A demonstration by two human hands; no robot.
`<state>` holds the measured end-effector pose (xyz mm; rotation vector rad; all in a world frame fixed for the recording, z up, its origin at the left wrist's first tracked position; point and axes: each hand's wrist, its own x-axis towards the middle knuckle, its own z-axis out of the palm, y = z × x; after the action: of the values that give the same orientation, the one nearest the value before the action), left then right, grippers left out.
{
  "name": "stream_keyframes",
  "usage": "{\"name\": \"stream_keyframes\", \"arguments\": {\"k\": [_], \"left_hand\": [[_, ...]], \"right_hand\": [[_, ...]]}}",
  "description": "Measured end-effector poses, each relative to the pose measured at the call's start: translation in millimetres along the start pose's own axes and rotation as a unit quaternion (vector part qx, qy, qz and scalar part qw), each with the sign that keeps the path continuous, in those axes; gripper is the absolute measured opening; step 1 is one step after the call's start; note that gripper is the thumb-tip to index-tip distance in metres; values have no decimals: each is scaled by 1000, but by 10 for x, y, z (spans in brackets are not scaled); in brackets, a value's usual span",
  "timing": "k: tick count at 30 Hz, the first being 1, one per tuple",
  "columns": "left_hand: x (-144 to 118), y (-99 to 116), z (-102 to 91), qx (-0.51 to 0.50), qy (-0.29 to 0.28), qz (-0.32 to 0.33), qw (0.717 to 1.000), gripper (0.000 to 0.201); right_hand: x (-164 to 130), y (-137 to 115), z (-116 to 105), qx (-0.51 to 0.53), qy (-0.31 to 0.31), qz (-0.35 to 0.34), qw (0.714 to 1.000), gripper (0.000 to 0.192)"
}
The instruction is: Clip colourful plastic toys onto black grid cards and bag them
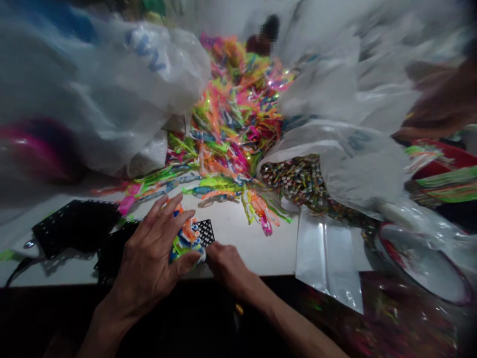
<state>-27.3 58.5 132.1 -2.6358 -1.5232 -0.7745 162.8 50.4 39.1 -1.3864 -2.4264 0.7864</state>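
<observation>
Head view: left hand [149, 253] lies spread over a small bunch of bright plastic pieces [184, 237], thumb tucked under the near edge, fingers fanned on top. Its grip is loosely grasping that bunch, not clenched. The bunch sits on a black perforated plate [206, 231], near-centre of the white surface [238, 243], close to the near edge. Right hand [223, 261] is just right of the bunch, fingertips touching the near corner of the plate; its grip looks pinched on that corner or a piece there, but the fingers are curled away, so cannot tell for sure.

Doing it well, as a judgement: keep the plate pinned flat with the right hand while the left sorts or presses pieces, work one piece at a time, keep the thumb from dragging the bunch off the plate. The pieces look light and springy and likely to scatter.

Left of the hands, more black plates [74, 231] lie flat. Far centre, a big heap of neon pieces [238, 114] in pink, orange, green. Right of centre, an open bag of small beads [298, 181]; near it a flat clear sleeve [328, 253]. Far left, a large white plastic bag [122, 99].

Writing: blue letters on the white plastic bag, blurred, unreadable. Faint blue print on the bead bag, also unreadable. No brand legible.
</observation>
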Motion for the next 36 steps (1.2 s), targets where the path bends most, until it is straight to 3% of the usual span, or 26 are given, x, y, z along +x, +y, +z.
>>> {"name": "stream_keyframes", "arguments": {"k": [2,5,6,8,11,13,15,20,22,24,27,29,32,36], "left_hand": [[-3,-8,25,20,12,10,1000,57],[-6,-19,39,33,31,10,999,48],[-8,-22,36,29,32,10,999,46],[-9,-27,28,19,26,14,999,46],[-6,-31,23,15,21,11,1000,45],[-5,-35,27,17,22,9,1000,43],[-7,-40,30,15,22,10,1000,43],[-10,-36,20,13,26,16,999,43],[0,-27,15,12,27,15,999,42],[15,-18,12,9,28,14,999,41],[29,-12,13,7,32,15,999,39],[29,-11,15,7,34,15,999,40],[22,-10,16,2,33,14,999,40],[18,-6,7,-2,33,9,999,39]], "right_hand": [[25,-30,-16,-20,-14,4,1000,18],[159,104,-183,61,-87,-28,994,1],[236,195,-274,85,-101,-38,991,5],[433,413,-472,60,-60,-3,996,14],[758,718,-687,-124,62,124,983,19],[910,835,-731,-189,64,138,970,27],[962,874,-715,-188,46,124,973,29],[696,875,-617,-126,1,126,984,15],[517,894,-575,3,-54,134,989,12],[353,904,-518,164,-111,148,969,11],[183,852,-422,290,-114,144,939,7],[122,772,-381,266,-91,118,952,6],[82,629,-381,146,-75,76,983,4],[84,496,-448,42,-38,51,997,5]]}}
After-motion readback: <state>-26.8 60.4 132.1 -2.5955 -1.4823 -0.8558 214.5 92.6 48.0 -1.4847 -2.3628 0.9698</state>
